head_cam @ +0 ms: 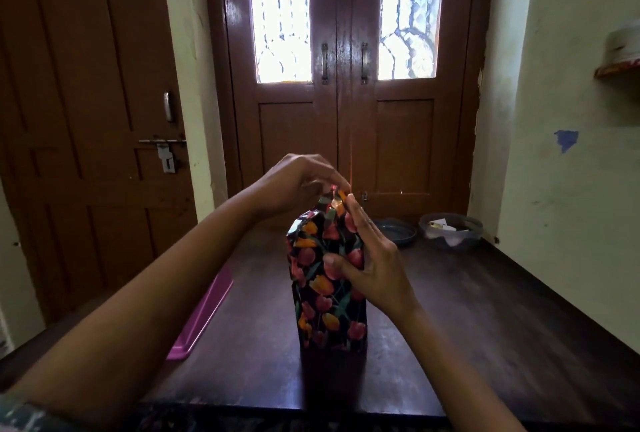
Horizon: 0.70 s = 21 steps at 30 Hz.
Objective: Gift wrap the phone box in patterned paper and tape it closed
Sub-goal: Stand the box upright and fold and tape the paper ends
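Note:
The phone box (323,296) stands on end on the dark wooden table (467,320), covered in black paper with red and orange tulips. My left hand (301,182) reaches over the top end and pinches the loose paper flap there. My right hand (370,258) presses flat against the box's right side, thumb on the front face, fingertips up at the folded top. The box itself is hidden under the paper. No tape shows.
A pink plastic tray (202,317) hangs over the table's left edge. A dark plate (398,232) and a clear bowl (450,230) with small items sit at the far right. Brown double doors stand behind the table.

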Motion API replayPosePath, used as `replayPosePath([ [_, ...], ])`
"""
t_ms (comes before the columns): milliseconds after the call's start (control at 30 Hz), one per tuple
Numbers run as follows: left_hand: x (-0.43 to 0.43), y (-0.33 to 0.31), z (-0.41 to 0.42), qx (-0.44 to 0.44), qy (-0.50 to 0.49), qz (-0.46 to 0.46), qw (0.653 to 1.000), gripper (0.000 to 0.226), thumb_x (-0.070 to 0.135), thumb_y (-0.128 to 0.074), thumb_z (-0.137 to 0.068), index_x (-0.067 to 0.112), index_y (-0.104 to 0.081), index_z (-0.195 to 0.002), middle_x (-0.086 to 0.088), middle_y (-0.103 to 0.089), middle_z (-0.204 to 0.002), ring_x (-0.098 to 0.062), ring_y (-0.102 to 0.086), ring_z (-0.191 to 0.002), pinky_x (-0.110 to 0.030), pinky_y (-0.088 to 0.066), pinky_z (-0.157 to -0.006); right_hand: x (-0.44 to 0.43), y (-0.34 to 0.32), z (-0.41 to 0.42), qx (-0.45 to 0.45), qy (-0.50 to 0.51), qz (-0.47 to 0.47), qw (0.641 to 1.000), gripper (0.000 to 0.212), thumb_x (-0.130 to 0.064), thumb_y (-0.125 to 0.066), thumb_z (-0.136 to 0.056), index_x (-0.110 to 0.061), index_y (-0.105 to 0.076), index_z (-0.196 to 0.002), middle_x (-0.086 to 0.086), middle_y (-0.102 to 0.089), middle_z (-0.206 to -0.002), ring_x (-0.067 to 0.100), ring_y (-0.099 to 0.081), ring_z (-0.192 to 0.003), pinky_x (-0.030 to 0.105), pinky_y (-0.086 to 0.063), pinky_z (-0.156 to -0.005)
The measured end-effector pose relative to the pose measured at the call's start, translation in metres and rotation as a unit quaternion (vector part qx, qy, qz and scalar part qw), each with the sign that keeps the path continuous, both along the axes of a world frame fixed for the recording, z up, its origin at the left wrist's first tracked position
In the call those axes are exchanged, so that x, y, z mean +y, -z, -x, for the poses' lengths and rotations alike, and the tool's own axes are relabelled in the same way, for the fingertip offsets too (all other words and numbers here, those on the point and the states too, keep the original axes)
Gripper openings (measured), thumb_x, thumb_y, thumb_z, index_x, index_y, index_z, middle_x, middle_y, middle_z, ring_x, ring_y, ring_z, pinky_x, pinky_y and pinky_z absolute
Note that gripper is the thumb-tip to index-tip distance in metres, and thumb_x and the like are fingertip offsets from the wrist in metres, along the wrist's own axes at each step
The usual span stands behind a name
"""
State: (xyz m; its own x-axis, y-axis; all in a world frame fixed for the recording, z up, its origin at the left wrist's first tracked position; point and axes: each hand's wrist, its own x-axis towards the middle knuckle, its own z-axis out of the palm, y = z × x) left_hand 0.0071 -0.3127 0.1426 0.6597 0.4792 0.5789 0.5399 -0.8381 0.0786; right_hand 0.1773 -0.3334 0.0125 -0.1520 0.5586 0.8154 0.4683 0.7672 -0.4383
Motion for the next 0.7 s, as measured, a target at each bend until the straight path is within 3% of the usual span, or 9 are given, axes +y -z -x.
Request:
replayPosePath([
  [100, -0.011, 0.016, 0.021, -0.136, -0.001, 0.084, 0.987, 0.034, 0.001, -0.051, -0.091, 0.022, -0.060, -0.117, 0.004, -0.068, -0.100, -0.006, -0.067, -0.083, -0.020, -0.055, -0.076, -0.001, -0.009, -0.005, -0.025, 0.018, 0.008, 0.999, 0.090, -0.060, -0.056, -0.078, -0.039, -0.002, -0.146, -0.006, -0.035, -0.148, 0.016, -0.042, -0.131, 0.033, -0.040, -0.104],
  [167, -0.020, 0.023, 0.036, -0.196, 0.006, 0.155, 0.968, 0.035, 0.000, -0.048, -0.092, 0.020, -0.058, -0.119, 0.001, -0.068, -0.105, -0.008, -0.066, -0.095, -0.021, -0.054, -0.080, -0.001, -0.012, -0.006, -0.047, 0.035, 0.011, 0.998, 0.083, -0.062, -0.054, -0.076, -0.037, -0.015, -0.145, -0.009, -0.034, -0.146, 0.016, -0.032, -0.136, 0.042, -0.031, -0.111],
  [233, -0.030, 0.028, 0.049, -0.158, 0.038, 0.231, 0.959, 0.035, 0.006, -0.050, -0.092, 0.023, -0.056, -0.122, 0.007, -0.066, -0.112, -0.005, -0.060, -0.108, -0.015, -0.050, -0.082, 0.000, -0.014, -0.006, -0.063, 0.053, -0.005, 0.997, 0.076, -0.061, -0.052, -0.076, -0.032, -0.026, -0.141, -0.015, -0.030, -0.143, 0.011, -0.020, -0.138, 0.042, -0.014, -0.116],
  [333, -0.039, 0.033, 0.051, -0.115, 0.084, 0.294, 0.945, 0.041, 0.020, -0.060, -0.087, 0.029, -0.051, -0.125, 0.015, -0.060, -0.120, -0.003, -0.056, -0.114, -0.012, -0.048, -0.083, 0.000, -0.021, -0.004, -0.070, 0.084, -0.050, 0.993, 0.076, -0.062, -0.050, -0.078, -0.027, -0.027, -0.141, -0.014, -0.022, -0.147, 0.008, -0.011, -0.142, 0.027, -0.002, -0.116],
  [400, -0.038, 0.033, 0.046, -0.119, 0.086, 0.244, 0.959, 0.040, 0.027, -0.067, -0.079, 0.028, -0.057, -0.118, 0.012, -0.062, -0.114, -0.008, -0.060, -0.106, -0.017, -0.051, -0.082, -0.002, -0.025, -0.001, -0.062, 0.049, -0.038, 0.996, 0.077, -0.059, -0.053, -0.079, -0.027, -0.024, -0.143, -0.010, -0.023, -0.150, 0.010, -0.020, -0.141, 0.023, -0.013, -0.116],
  [500, -0.035, 0.031, 0.038, -0.132, 0.067, 0.124, 0.981, 0.024, 0.026, -0.071, -0.077, 0.023, -0.068, -0.100, 0.005, -0.067, -0.092, -0.012, -0.064, -0.087, -0.018, -0.052, -0.072, -0.005, -0.030, 0.002, -0.057, -0.012, 0.009, 0.998, 0.074, -0.053, -0.057, -0.079, -0.023, -0.033, -0.143, 0.002, -0.052, -0.135, 0.013, -0.053, -0.119, 0.031, -0.047, -0.099],
  [567, -0.035, 0.029, 0.036, -0.136, 0.063, 0.084, 0.985, 0.017, 0.015, -0.070, -0.079, 0.017, -0.070, -0.095, 0.002, -0.066, -0.088, -0.011, -0.064, -0.083, -0.015, -0.050, -0.068, -0.006, -0.032, 0.002, -0.049, -0.018, 0.035, 0.998, 0.075, -0.055, -0.058, -0.077, -0.025, -0.035, -0.142, 0.002, -0.058, -0.128, 0.011, -0.057, -0.114, 0.029, -0.050, -0.095],
  [700, -0.039, 0.033, 0.032, -0.145, 0.052, 0.044, 0.987, 0.014, 0.014, -0.068, -0.080, 0.015, -0.072, -0.094, -0.001, -0.067, -0.087, -0.013, -0.064, -0.081, -0.022, -0.054, -0.069, -0.008, -0.033, 0.003, -0.043, -0.032, 0.079, 0.995, 0.082, -0.058, -0.061, -0.071, -0.032, -0.030, -0.142, 0.001, -0.053, -0.134, 0.011, -0.051, -0.121, 0.021, -0.044, -0.099],
])
